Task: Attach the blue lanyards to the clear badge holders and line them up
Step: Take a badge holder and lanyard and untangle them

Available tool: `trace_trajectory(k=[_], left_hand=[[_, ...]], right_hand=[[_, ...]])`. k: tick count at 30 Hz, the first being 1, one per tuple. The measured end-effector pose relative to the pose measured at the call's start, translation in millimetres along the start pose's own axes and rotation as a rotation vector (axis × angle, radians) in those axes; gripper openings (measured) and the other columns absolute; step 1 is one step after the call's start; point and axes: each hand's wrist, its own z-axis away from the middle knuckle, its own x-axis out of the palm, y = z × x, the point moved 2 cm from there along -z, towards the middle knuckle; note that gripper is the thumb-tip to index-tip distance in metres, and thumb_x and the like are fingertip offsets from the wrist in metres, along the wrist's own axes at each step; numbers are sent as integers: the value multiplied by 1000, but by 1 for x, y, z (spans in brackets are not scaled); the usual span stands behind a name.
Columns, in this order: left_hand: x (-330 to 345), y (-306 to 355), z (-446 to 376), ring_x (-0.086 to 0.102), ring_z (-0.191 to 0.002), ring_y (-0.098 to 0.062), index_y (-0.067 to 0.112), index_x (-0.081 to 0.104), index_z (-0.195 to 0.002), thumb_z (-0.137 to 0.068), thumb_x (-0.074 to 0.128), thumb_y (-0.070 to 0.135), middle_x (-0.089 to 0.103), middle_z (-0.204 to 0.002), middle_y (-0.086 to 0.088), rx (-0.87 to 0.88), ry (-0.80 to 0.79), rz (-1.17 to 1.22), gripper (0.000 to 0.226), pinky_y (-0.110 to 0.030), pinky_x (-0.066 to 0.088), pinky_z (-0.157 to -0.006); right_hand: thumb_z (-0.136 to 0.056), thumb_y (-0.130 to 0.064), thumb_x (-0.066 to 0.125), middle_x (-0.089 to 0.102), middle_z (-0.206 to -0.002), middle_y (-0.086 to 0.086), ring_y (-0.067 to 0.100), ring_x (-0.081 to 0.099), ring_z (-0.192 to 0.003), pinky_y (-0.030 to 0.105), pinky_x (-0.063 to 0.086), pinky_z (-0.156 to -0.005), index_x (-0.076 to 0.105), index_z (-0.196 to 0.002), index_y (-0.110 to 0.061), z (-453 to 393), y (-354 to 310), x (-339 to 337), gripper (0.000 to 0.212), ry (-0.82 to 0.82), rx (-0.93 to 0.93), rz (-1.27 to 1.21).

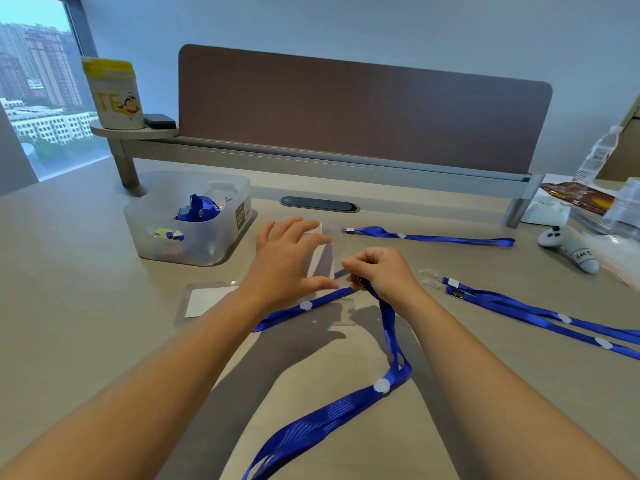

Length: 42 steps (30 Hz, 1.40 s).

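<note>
Lanyard [389,327] webbing, blue, runs from the right hand [379,271] down across the desk [86,271] toward the near edge, with a white bead on it. The right hand's fingers are curled closed, pinching the lanyard's metal clip [362,283]. The left hand [287,261] is spread, thumb and fingertips holding a clear badge holder [323,258] by its edges, raised just off the desk; the clip seems to meet the holder's near end, though fingers hide the joint. Another badge holder [207,301] with a white card lies flat to the left. A third blue lanyard [429,237] lies farther back, and a pair of lanyards [536,313] lies to the right. A translucent bin [194,220] holding more lanyards stands at back left.
</note>
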Motion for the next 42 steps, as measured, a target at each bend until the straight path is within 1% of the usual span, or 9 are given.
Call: trace_trajectory(k=[2, 5, 10, 14, 19, 25, 31, 34, 42], left_hand=[[5, -1, 0, 7, -139, -22, 30, 34, -129, -70, 62, 51, 19, -151, 0, 13, -63, -54, 69, -45, -2, -114], [10, 0, 0, 6, -139, -23, 31, 29, -131, -72, 61, 48, 14, -152, 0, 31, -101, -57, 70, -45, 1, -114], [3, 4, -2, 33, -130, -27, 23, 45, -125, -81, 58, 24, 42, -140, -6, 112, -18, -40, 46, -39, 27, -107], [2, 6, -3, 37, -128, -23, 20, 41, -127, -87, 51, 15, 43, -139, -5, 103, -102, 9, 42, -33, 32, -107], [-1, 9, -1, 48, -116, -20, 21, 44, -123, -80, 60, 28, 51, -132, -4, -11, -178, 195, 46, -33, 42, -95], [-3, 10, -9, 61, -97, -25, 10, 53, -97, -79, 59, 29, 65, -108, -13, -76, -86, 182, 27, -34, 49, -82], [-6, 14, -10, 61, -93, -25, 8, 55, -93, -82, 56, 26, 67, -104, -14, -27, -96, 128, 22, -33, 49, -80], [-6, 17, -10, 60, -92, -24, 8, 56, -96, -85, 51, 25, 67, -103, -14, -9, -84, 117, 21, -31, 48, -79], [-9, 17, -11, 49, -74, -18, 4, 57, -93, -89, 46, 18, 66, -94, -19, 12, -18, 169, 19, -21, 37, -60]], right_hand=[[-89, -14, 52, 57, -68, 1, 9, 52, -60, 16, 45, -60, 62, -100, 5, 1, 0, 0, 24, -8, -3, -18], [-91, -12, 50, 59, -71, -1, 9, 53, -64, 16, 46, -62, 62, -103, 3, 3, -3, 3, 23, -50, -15, -41], [-92, -5, 45, 60, -74, -1, 11, 54, -69, 20, 47, -70, 61, -107, 2, 2, -6, 1, 23, -50, -33, -40], [-92, -4, 44, 57, -73, -3, 7, 54, -71, 16, 45, -67, 61, -109, 0, 0, -8, 3, 24, -20, -69, 54], [-92, -7, 46, 59, -82, 4, 15, 55, -79, 30, 47, -79, 63, -103, 0, 2, -8, 5, 22, 38, -153, 219], [-92, -9, 47, 60, -85, 4, 15, 55, -82, 34, 48, -83, 65, -96, -5, 7, -12, 10, 19, 15, -227, 314], [-93, -12, 46, 66, -100, 15, 15, 53, -84, 30, 45, -81, 63, -102, -5, 9, -14, 8, 21, 8, -226, 391], [-93, -12, 45, 66, -102, 17, 24, 59, -90, 36, 49, -87, 63, -101, -4, 9, -15, 7, 22, 28, -225, 364], [-94, -14, 43, 56, -85, 4, 15, 52, -81, 32, 47, -79, 62, -101, -5, 10, -19, 8, 23, 42, -265, 330]])
